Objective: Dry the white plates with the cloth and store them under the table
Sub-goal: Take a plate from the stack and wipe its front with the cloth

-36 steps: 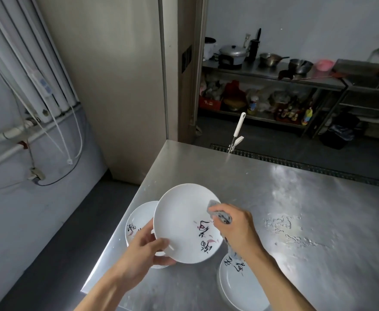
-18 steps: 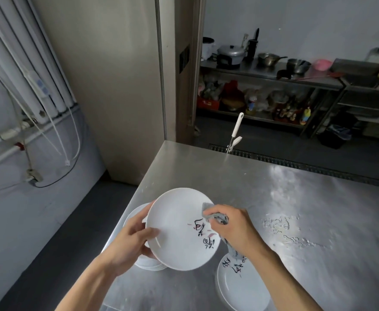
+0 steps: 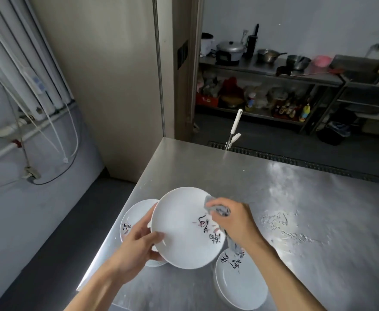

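Observation:
My left hand (image 3: 139, 245) grips the left rim of a white plate (image 3: 181, 230) with black and red writing, held tilted above the steel table (image 3: 296, 198). My right hand (image 3: 235, 221) holds a grey cloth (image 3: 217, 208) bunched against the plate's upper right face; a strip of the cloth hangs down behind the plate. A stack of white plates (image 3: 137, 218) sits on the table under my left hand. Another white plate pile (image 3: 240, 281) lies at the front, below my right forearm.
Water spots (image 3: 282, 223) mark the table to the right of my hands. The table's left edge drops to a dark floor (image 3: 56, 239). A white-handled tool (image 3: 234, 129) stands beyond the far edge. Steel shelves (image 3: 273, 72) with pots line the back wall.
The plate has turned slightly in my left hand. My right hand with the cloth has shifted a little along the plate's right side.

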